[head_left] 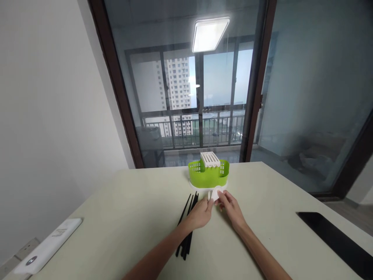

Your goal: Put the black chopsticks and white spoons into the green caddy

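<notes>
A: what've we got in the green caddy (208,175)?
B: just a white slotted insert (210,159). At its 6 o'clock, our left hand (201,212) and right hand (230,208) pinch a white spoon (216,193), fingers closed on it; black chopsticks (186,225) on the tabletop (131,217) at 7.

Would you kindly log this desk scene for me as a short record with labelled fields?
left hand: fingertips on the white spoon, forearm over the black chopsticks
right hand: fingertips on the same spoon
green holder: behind the hands, white slotted insert on top
table: white remote at left edge, black flat object at right
</notes>
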### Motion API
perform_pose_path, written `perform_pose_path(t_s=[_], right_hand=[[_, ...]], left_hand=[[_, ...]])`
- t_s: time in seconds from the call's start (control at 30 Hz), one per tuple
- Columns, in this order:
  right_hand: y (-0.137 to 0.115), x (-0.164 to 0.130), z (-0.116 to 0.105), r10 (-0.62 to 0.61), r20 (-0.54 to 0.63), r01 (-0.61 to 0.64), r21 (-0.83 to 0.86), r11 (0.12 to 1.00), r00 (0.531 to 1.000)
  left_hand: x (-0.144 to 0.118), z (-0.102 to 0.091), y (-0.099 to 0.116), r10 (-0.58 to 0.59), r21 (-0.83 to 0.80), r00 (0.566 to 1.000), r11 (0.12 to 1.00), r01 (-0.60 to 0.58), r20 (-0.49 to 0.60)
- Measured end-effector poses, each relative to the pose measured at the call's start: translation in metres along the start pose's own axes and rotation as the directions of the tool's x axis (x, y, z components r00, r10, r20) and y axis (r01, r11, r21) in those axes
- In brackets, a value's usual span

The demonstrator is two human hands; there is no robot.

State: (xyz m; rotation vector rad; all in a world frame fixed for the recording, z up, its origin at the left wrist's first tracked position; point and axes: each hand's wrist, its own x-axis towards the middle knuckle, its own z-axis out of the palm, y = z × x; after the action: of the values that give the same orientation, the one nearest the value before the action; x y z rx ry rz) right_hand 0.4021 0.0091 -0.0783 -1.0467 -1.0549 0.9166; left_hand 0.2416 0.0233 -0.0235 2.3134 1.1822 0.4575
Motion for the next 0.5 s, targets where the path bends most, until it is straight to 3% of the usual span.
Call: perform_pose_path(t_s=[0.17,0.5], right_hand=[[0.006,0.002,0.000,0.027,-0.055,-0.027,0.008,1.000,0.998],[0.017,0.005,0.001,0.107,-0.075,-0.102,0.067,0.993,0.991]], left_hand=[[0.007,-0.001,-0.002,-0.045,-0.006,0.998,0.999,0.045,-0.050],[-0.005,0.015,0.012,0.121,0.154,0.992,0.982,-0.113,-0.046]])
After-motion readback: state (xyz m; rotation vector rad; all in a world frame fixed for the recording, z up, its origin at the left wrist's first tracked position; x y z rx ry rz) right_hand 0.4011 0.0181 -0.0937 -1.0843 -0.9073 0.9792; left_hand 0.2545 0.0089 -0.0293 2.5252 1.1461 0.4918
